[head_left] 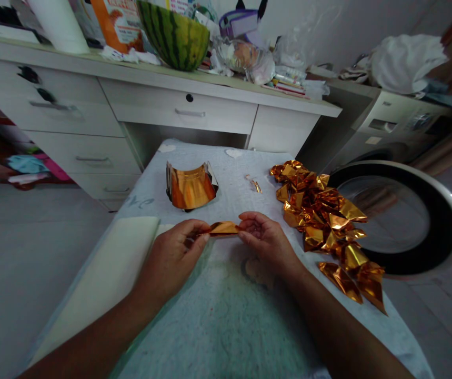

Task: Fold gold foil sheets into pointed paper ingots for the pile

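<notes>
A small folded piece of shiny gold foil paper point(224, 228) is stretched between my two hands over the middle of the table. My left hand point(176, 250) pinches its left end between thumb and fingers. At the right end, my right hand point(267, 239) grips it the same way. Beyond my left hand lies a curved stack of gold foil sheets point(192, 188) with upturned sides. A heap of folded gold foil pieces point(320, 205) spreads along the table's right side. Thin gold scraps point(254, 184) lie between stack and heap.
The table has a pale blue cloth point(218, 326); a cream sheet point(103, 279) lies at its left. Behind stands a white drawer desk point(139, 102) bearing a cut watermelon point(174, 37) and clutter. An open washing machine door point(403, 218) stands close at the right.
</notes>
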`<state>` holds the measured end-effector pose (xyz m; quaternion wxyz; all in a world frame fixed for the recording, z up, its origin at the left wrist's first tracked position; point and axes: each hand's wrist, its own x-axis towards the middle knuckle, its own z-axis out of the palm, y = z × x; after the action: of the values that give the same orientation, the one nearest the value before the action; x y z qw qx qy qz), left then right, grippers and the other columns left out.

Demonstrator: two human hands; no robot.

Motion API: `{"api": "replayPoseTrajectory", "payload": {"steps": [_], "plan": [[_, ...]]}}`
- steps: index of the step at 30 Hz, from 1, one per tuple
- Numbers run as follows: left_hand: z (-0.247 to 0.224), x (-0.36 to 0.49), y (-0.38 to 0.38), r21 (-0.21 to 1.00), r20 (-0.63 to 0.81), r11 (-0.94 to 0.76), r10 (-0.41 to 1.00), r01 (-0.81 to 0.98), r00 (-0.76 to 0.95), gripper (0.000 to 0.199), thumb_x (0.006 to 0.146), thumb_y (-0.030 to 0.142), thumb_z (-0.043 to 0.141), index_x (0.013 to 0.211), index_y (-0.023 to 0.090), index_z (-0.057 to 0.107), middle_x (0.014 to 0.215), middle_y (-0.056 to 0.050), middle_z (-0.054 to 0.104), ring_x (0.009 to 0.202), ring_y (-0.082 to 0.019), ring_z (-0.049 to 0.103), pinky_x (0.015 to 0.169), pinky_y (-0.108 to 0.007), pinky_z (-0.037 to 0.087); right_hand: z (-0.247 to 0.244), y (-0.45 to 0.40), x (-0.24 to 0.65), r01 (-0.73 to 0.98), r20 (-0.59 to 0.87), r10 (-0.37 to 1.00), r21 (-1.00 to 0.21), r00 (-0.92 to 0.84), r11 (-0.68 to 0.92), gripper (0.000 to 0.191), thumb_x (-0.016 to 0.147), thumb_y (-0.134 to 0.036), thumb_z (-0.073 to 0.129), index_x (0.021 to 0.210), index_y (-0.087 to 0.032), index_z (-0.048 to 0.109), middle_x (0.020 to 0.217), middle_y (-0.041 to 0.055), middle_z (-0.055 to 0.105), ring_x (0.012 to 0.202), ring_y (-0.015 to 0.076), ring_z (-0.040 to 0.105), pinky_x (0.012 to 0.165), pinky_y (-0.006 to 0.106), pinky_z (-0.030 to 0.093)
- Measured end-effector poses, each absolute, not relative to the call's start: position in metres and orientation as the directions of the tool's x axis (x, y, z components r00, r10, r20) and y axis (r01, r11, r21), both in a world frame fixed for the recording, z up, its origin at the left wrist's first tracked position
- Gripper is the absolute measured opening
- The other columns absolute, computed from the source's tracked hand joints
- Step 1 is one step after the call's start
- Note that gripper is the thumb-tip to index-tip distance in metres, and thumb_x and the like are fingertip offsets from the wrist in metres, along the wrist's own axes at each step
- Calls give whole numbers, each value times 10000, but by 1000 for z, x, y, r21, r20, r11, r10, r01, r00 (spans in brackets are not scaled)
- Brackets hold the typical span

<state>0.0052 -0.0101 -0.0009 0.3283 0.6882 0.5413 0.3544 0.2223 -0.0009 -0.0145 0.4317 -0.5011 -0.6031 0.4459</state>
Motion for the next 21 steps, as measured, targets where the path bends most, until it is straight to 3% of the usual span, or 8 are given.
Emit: {"api": "replayPoseTrajectory", "payload": {"steps": [5, 14, 21], "plan": [[-1, 6, -11, 830, 174, -213, 977, 516, 124, 212, 868, 338, 570, 1017, 222, 666, 992, -25, 736, 878, -194, 694, 786, -321, 544, -20, 1, 222, 195, -14, 982, -981, -189, 23, 221, 781, -287, 665, 975, -183, 645, 807, 3, 648, 715, 115, 601, 684, 254, 502], [3, 7, -11, 809, 182, -228, 974, 542, 139, 194, 853, 332, 570, 967, 226, 686, 927, -14, 748, 813, -189, 696, 757, -318, 553, -18, -3, 221, 250, 57, 977, -962, -206, 109, 194, 826, -289, 639, 993, -190, 645, 865, 19, 691, 760, 138, 645, 696, 263, 517], [0, 8, -10, 811, 174, -236, 971, 534, 164, 168, 834, 277, 577, 957, 225, 678, 896, -8, 735, 788, -178, 683, 744, -313, 544, -15, -6, 220, 572, 294, 931, -734, -217, 366, 142, 899, -219, 556, 965, -216, 682, 944, 49, 711, 859, 174, 655, 771, 297, 499]]}}
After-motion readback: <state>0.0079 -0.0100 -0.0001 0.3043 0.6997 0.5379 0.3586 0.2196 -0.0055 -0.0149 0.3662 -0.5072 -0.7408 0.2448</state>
